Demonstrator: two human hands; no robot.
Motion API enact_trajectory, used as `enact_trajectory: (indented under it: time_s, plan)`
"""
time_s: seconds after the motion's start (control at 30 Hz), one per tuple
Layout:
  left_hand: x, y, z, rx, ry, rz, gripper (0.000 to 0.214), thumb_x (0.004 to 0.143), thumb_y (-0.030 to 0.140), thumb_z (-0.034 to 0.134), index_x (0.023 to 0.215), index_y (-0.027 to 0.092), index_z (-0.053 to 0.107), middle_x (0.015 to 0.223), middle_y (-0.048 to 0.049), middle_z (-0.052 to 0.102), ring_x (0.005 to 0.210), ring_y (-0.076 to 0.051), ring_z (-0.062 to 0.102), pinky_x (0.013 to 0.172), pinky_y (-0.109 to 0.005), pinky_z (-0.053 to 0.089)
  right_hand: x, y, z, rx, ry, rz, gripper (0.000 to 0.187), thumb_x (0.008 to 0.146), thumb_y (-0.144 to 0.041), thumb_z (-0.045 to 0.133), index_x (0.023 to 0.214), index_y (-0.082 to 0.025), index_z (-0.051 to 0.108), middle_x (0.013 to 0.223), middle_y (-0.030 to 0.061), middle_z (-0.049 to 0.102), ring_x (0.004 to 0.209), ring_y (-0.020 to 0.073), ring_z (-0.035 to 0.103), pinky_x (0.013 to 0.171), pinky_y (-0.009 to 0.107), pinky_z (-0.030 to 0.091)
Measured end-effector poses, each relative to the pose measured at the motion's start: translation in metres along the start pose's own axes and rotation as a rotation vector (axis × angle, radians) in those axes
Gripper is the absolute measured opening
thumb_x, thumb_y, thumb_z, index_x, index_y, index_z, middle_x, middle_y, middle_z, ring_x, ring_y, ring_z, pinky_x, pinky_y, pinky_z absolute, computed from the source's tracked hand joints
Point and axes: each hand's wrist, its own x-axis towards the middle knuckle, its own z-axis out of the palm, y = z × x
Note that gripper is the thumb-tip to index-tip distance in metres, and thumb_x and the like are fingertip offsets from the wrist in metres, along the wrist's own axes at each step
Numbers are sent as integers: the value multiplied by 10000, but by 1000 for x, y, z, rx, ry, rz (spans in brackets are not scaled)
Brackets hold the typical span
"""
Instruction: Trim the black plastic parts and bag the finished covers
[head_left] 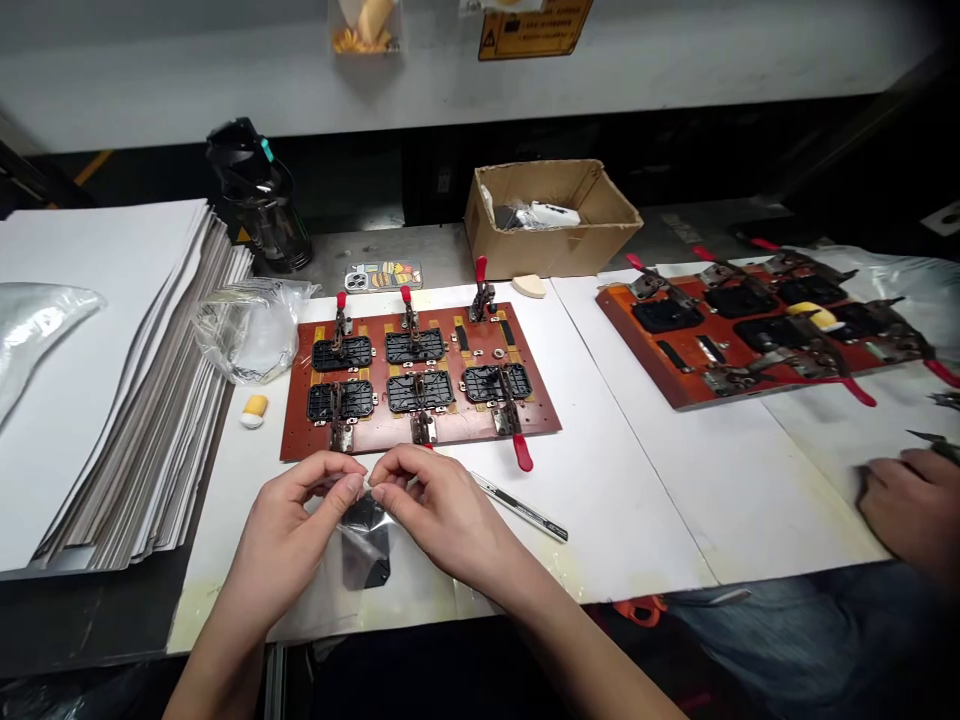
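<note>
Near the table's front edge, a clear plastic bag (369,545) with a flat black plate (375,572) in it hangs below my fingers. My left hand (296,520) pinches the bag's upper edge between thumb and fingertips. Close beside it, my right hand (442,515) is closed in a pinch on the same edge. Just beyond both hands lies a reddish-brown fixture board (540,405) with several black ribbed plates (420,392) under red-handled toggle clamps (523,452). A black-and-silver pen-shaped tool (529,512) lies to the right of my right hand.
Stacked white sheets (97,380), a crumpled clear bag (251,330) and a yellow-and-white sponge (253,411) are on the left. Behind the board stand a dark bottle (259,200), phone (384,276) and cardboard box (555,245). At right are another fixture (652,360) and a co-worker's hand (911,505).
</note>
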Motion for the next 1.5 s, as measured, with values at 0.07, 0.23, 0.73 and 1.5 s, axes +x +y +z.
enact_trajectory:
  time_s: [0.07, 0.23, 0.73, 1.5]
  plan:
    - [0, -2, 2, 38, 3, 8, 225, 987, 469, 633, 981, 252, 694, 959, 16, 693, 906, -166, 621, 803, -250, 463, -1, 2, 0, -14, -8, 86, 148, 914, -339, 705, 834, -217, 680, 786, -49, 690, 712, 110, 607, 632, 220, 396]
    - [-14, 9, -3, 439, 363, 249, 268, 965, 433, 647, 1149, 238, 628, 1101, -46, 630, 1031, -238, 589, 879, -325, 438, -3, 5, 3, -90, 105, 75, 190, 933, -346, 688, 807, -218, 630, 759, -47, 654, 712, 116, 578, 636, 231, 366]
    - [-18, 2, 1, -129, -194, -132, 367, 996, 527, 586, 834, 200, 630, 754, 9, 564, 695, -139, 509, 634, -224, 420, -6, 6, 17, -18, -120, 4, 302, 890, -420, 730, 776, -205, 551, 723, -46, 623, 635, 102, 521, 579, 214, 320]
    - [-38, -12, -14, 196, 11, -45, 247, 1015, 464, 531, 912, 240, 547, 817, 9, 542, 728, -162, 514, 645, -242, 418, 4, 1, 18, -183, 152, 5, 308, 813, -55, 466, 1015, -231, 618, 1053, 10, 630, 836, 144, 595, 741, 261, 428]
